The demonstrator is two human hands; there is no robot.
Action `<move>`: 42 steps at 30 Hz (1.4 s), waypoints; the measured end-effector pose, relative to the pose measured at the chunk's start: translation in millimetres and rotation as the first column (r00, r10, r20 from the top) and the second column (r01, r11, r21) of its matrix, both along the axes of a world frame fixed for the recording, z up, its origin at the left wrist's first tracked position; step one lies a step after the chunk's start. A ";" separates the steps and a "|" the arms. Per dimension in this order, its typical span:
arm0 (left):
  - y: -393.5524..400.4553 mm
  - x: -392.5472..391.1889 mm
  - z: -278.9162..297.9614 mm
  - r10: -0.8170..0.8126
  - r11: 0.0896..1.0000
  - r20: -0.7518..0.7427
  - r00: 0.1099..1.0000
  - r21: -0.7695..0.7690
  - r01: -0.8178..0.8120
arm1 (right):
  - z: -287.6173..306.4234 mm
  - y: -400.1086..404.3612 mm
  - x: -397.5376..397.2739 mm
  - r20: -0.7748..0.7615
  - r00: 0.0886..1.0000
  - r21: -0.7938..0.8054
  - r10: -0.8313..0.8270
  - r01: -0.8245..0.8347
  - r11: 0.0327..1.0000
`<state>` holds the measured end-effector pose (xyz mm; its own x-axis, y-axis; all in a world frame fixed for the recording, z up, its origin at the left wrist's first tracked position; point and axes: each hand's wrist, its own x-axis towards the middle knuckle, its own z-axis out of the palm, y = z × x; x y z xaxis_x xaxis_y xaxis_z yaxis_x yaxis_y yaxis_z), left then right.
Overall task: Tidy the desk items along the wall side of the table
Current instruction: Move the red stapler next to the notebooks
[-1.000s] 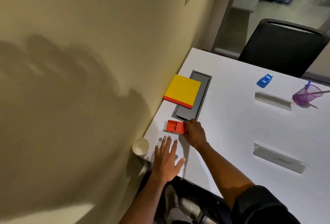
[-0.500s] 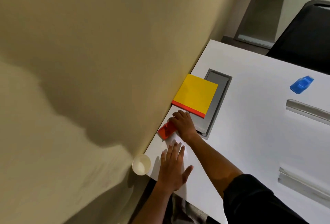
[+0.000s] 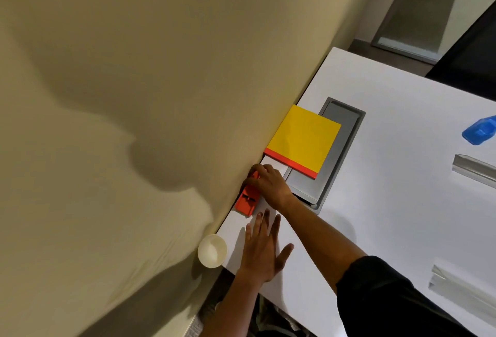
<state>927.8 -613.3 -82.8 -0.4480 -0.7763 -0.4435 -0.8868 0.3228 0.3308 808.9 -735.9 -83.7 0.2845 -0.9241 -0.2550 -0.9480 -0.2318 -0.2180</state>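
Note:
A small red toy car (image 3: 245, 202) lies on the white table (image 3: 389, 216) right against the beige wall. My right hand (image 3: 269, 185) rests over its far end, fingers curled on it. My left hand (image 3: 264, 249) lies flat on the table just in front of the car, fingers spread, holding nothing. A yellow book with a red spine (image 3: 303, 139) sits by the wall beyond the car, partly over a grey recessed panel (image 3: 332, 159). A white paper cup (image 3: 212, 250) stands at the table's near corner by the wall.
A blue toy car (image 3: 480, 131) lies at the far right. Two clear acrylic name holders, one (image 3: 473, 171) at the right edge and one (image 3: 461, 287) lower right, stand on the table. A black chair (image 3: 472, 52) is behind the table's far side.
My right hand has pushed the red car from the table's open part to the wall and turned it lengthwise along it. My left hand has stayed flat; the view swung closer.

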 end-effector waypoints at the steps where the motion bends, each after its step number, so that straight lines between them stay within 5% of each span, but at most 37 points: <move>1: -0.8 -0.5 0.1 0.002 1.000 -0.003 1.000 0.002 -0.002 | -0.9 0.5 1.1 0.004 1.000 -0.001 -0.006 0.006 1.000; 20: 10.4 13.6 9.2 -0.003 0.999 0.051 0.999 -0.047 0.006 | -3.7 22.3 6.7 0.080 0.992 -0.036 -0.100 0.103 0.994; 34: 15.5 28.9 55.4 -0.021 0.988 0.000 1.000 -0.154 0.021 | 46.7 74.8 -29.7 0.039 0.912 -0.161 -0.409 0.410 0.898; 42: 41.8 36.1 101.3 -0.119 0.941 -0.153 0.981 -0.334 0.062 | 85.5 165.6 -26.8 -0.027 0.823 -0.182 -0.568 0.555 0.812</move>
